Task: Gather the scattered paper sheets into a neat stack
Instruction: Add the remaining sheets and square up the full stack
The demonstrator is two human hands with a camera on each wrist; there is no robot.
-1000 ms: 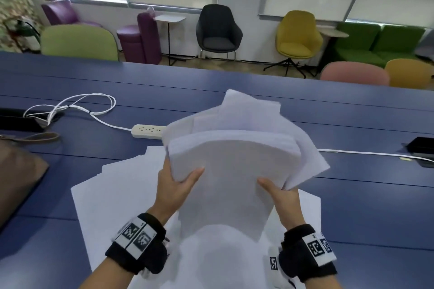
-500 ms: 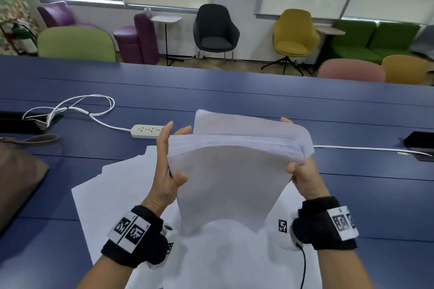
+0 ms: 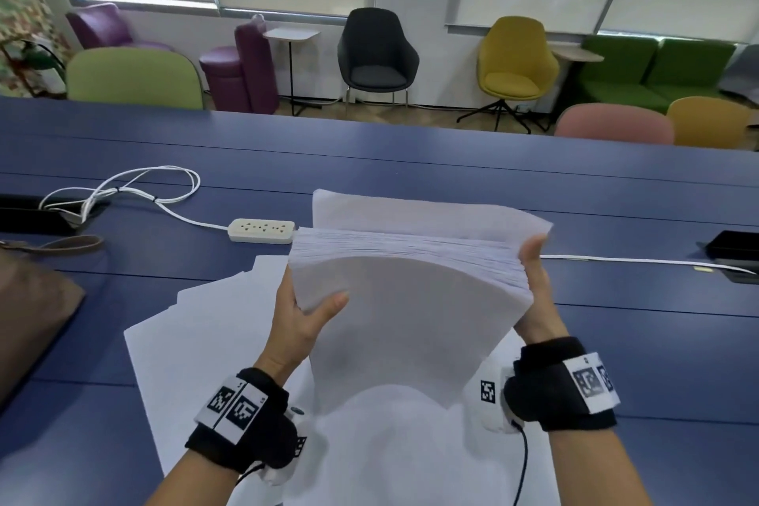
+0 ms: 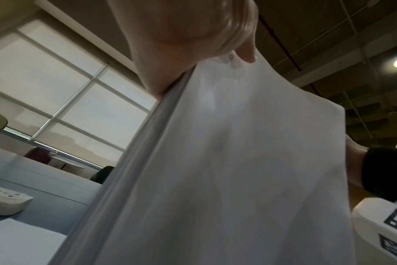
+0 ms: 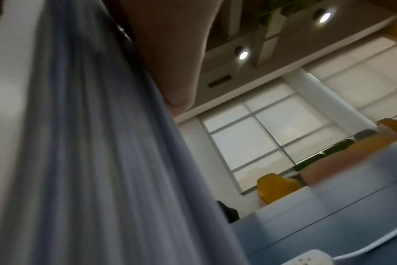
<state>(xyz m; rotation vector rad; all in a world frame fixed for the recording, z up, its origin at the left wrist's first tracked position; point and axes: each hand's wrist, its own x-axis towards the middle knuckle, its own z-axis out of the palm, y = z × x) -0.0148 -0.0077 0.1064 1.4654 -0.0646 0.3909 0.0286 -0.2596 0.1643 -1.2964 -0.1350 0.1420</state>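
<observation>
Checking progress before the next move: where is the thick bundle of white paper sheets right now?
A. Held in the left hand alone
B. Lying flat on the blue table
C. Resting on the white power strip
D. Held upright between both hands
D: the thick bundle of white paper sheets stands on edge above loose sheets, the left hand gripping one side and the right hand the other.

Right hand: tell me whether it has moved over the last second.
Yes. The right hand slid up the paper stack's right edge, away from the person, toward the white cable.
</observation>
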